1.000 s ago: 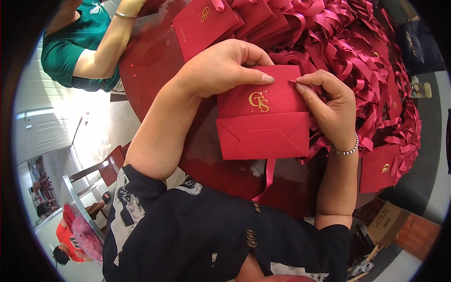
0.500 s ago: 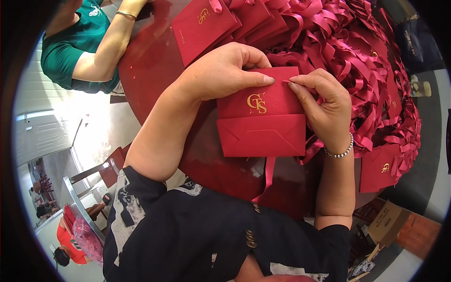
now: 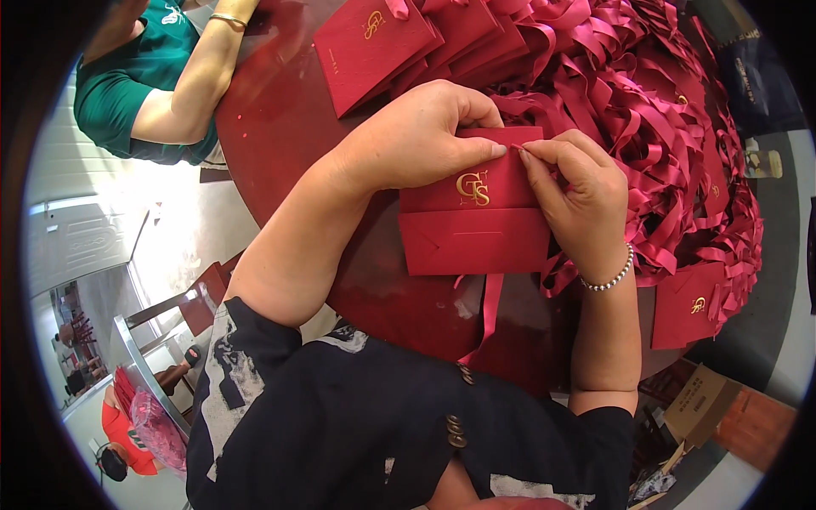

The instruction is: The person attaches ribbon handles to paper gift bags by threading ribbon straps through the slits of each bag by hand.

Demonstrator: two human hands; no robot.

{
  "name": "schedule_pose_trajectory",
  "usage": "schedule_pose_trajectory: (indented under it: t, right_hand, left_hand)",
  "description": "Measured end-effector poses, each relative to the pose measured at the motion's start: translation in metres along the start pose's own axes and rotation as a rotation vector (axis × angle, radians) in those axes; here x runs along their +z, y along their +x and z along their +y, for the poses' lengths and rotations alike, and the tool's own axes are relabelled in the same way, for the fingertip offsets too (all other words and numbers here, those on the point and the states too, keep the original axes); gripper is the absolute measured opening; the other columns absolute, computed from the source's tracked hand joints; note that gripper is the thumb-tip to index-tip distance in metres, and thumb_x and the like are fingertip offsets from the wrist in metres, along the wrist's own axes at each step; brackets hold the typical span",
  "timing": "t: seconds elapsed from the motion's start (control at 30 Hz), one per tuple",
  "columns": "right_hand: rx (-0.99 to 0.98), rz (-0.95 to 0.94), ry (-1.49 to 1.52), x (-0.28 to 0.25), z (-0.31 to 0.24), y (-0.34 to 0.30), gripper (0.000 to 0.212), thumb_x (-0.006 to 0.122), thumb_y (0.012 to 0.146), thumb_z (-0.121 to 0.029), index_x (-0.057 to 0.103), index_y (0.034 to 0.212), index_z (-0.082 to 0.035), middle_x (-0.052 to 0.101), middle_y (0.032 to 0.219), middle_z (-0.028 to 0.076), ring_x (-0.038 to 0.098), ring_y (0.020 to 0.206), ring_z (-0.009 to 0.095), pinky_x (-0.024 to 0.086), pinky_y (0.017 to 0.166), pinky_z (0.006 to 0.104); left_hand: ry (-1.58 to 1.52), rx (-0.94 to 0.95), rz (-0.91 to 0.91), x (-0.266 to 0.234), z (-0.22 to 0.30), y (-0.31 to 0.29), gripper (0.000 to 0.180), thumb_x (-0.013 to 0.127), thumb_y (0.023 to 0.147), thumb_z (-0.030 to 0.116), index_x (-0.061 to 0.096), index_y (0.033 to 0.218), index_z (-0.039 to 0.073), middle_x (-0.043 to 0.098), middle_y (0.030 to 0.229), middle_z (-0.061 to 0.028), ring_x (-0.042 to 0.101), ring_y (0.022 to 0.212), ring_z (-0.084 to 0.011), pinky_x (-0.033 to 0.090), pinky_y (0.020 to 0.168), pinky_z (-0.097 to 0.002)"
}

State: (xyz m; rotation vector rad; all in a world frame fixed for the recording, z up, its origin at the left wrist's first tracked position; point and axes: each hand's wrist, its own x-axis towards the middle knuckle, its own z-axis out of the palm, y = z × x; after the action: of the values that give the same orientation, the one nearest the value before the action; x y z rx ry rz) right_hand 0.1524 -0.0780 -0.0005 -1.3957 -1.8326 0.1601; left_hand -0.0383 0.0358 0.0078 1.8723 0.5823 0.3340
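Note:
A small red paper gift bag (image 3: 476,241) with a gold monogram lies folded flat in front of me, its bottom panel toward me. My left hand (image 3: 425,140) grips its far edge, thumb on the front face and fingers behind. Beside that thumb, my right hand (image 3: 582,200) pinches a short red ribbon end (image 3: 516,146) at the bag's upper part, thumb against forefinger. Whether the ribbon passes through a hole is too small to tell. A length of red ribbon (image 3: 490,310) hangs from under the bag toward my body.
A large heap of red ribbons (image 3: 620,110) and bags covers the far right of the dark red table (image 3: 272,161). Overlapping finished-looking bags (image 3: 374,55) lie beyond my left hand. A person in a green shirt (image 3: 174,76) sits at far left. A cardboard box (image 3: 701,404) stands lower right.
Both hands and the bag have shifted slightly; the bag's near edge is a little farther from me. My right fingers have drawn closer to my left thumb, still pinching the ribbon end.

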Motion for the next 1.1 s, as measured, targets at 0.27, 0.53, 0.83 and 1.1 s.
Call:
schedule_pose_trajectory:
  t: [0.27,0.53,0.83,1.1]
  right_hand:
    - [-0.155,0.032,-0.212,0.004,-0.011,0.002,0.013,0.073,0.078,0.004,0.067,0.089,0.002,0.064,0.078,0.012,0.063,0.068,0.027,0.051,0.062,0.0343]
    - [0.007,0.010,-0.019,0.008,0.001,0.000,0.011,0.072,0.082,0.003,0.066,0.091,0.001,0.064,0.082,0.012,0.064,0.073,0.026,0.051,0.066,0.0319]
    - [0.094,-0.189,0.235,-0.001,0.013,-0.001,0.008,0.068,0.086,0.005,0.062,0.091,0.002,0.069,0.110,0.013,0.066,0.095,0.019,0.052,0.081,0.0280]
    - [0.154,-0.163,0.290,-0.003,0.008,0.000,0.007,0.066,0.086,0.006,0.061,0.089,0.003,0.069,0.103,0.013,0.065,0.093,0.020,0.051,0.084,0.0299]
  left_hand:
    - [0.157,0.198,0.106,0.005,0.000,-0.002,0.013,0.068,0.089,0.006,0.066,0.096,-0.005,0.068,0.079,-0.0077,0.058,0.075,-0.0087,0.049,0.069,-0.0272]
    - [0.037,0.139,0.131,0.010,-0.003,-0.005,0.014,0.067,0.090,0.005,0.066,0.099,-0.005,0.070,0.084,-0.0105,0.061,0.077,-0.0110,0.050,0.070,-0.0289]
    - [0.121,0.040,-0.049,0.001,-0.001,-0.002,0.014,0.065,0.092,0.009,0.066,0.098,-0.004,0.068,0.079,-0.0096,0.059,0.073,-0.0116,0.049,0.069,-0.0288]
    - [0.150,0.058,-0.047,0.000,-0.001,-0.001,0.015,0.066,0.091,0.010,0.066,0.097,-0.004,0.065,0.077,-0.0103,0.058,0.071,-0.0139,0.048,0.068,-0.0296]
